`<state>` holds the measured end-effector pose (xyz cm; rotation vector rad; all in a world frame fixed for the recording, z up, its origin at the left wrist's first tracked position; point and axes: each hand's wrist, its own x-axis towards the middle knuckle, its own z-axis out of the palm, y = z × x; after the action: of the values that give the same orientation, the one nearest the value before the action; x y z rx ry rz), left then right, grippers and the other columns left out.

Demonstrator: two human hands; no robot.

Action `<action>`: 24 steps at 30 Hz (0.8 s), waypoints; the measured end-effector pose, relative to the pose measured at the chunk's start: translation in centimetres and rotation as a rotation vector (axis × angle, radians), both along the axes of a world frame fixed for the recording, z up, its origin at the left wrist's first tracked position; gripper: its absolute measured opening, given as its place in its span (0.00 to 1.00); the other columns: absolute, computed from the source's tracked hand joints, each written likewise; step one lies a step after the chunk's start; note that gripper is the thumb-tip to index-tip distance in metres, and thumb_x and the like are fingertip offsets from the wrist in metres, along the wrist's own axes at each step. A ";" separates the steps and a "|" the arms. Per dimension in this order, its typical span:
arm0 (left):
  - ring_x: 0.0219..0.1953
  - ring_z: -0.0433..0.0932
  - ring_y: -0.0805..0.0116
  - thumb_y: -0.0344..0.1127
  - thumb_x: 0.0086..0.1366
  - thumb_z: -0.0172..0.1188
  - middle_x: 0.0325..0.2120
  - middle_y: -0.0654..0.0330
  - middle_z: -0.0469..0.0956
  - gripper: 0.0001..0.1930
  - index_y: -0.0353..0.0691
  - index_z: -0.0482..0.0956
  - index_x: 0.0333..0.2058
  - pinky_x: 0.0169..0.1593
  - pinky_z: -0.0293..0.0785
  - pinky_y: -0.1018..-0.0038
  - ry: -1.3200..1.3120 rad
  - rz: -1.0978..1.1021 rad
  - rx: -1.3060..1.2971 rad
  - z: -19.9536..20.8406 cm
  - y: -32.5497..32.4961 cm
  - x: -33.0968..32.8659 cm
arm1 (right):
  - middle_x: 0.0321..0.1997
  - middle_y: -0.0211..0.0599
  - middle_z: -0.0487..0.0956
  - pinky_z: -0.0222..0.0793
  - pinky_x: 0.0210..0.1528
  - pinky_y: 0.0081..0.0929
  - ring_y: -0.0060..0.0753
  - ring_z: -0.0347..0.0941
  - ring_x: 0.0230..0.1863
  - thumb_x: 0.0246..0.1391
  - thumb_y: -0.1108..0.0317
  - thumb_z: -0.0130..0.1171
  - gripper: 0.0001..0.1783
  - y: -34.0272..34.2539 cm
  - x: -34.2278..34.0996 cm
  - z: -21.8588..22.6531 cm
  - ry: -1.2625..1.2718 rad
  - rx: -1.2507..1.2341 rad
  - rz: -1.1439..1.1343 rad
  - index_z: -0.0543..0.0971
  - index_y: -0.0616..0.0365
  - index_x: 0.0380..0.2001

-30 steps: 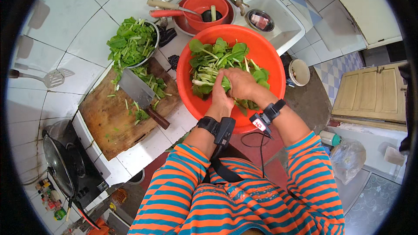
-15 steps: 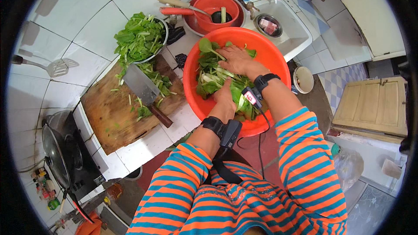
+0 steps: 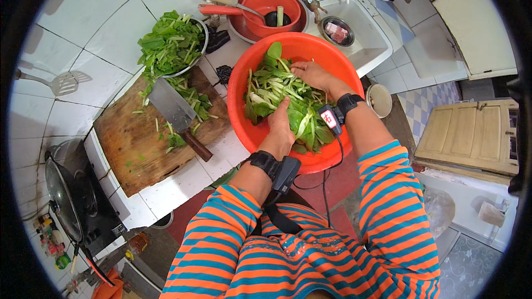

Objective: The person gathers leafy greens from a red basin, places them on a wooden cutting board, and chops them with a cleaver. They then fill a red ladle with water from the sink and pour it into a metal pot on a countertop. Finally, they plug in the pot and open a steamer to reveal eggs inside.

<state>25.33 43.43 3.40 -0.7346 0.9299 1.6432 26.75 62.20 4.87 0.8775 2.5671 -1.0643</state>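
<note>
A big orange-red basin point(image 3: 244, 77) holds a heap of leafy greens point(image 3: 277, 88) with pale stems. My left hand point(image 3: 280, 127) grips the near left side of the heap, thumb on top and the other fingers hidden under leaves. At the far right of the heap, my right hand point(image 3: 314, 76) has its fingers bent and closed on some stems. A cleaver point(image 3: 174, 105) with a wooden handle lies on the wooden cutting board point(image 3: 138, 149), among chopped greens point(image 3: 194, 97).
Cut greens fill a metal bowl point(image 3: 204, 44) behind the board. A smaller red basin point(image 3: 252, 1) with a ladle stands behind the big basin. A white sink point(image 3: 366, 44) holds a metal bowl with meat point(image 3: 337, 32). A lidded wok point(image 3: 64, 194) stands at far left.
My right hand has drawn up from flat on the greens, its fingers now bent at the heap's far edge. My left thumb still rests on the leaves. The whole view has shifted slightly.
</note>
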 end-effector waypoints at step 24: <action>0.51 0.78 0.58 0.40 0.61 0.70 0.52 0.56 0.77 0.28 0.38 0.71 0.57 0.55 0.76 0.59 0.120 -0.131 0.345 3.4 0.7 -1.3 | 0.63 0.46 0.72 0.66 0.62 0.33 0.36 0.70 0.60 0.68 0.48 0.46 0.32 -4.0 3.1 5.5 0.167 -0.587 -0.297 0.69 0.63 0.63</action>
<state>24.06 44.13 6.78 -0.3358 0.7335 1.6868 29.89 58.24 10.38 1.0460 2.0675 -1.9128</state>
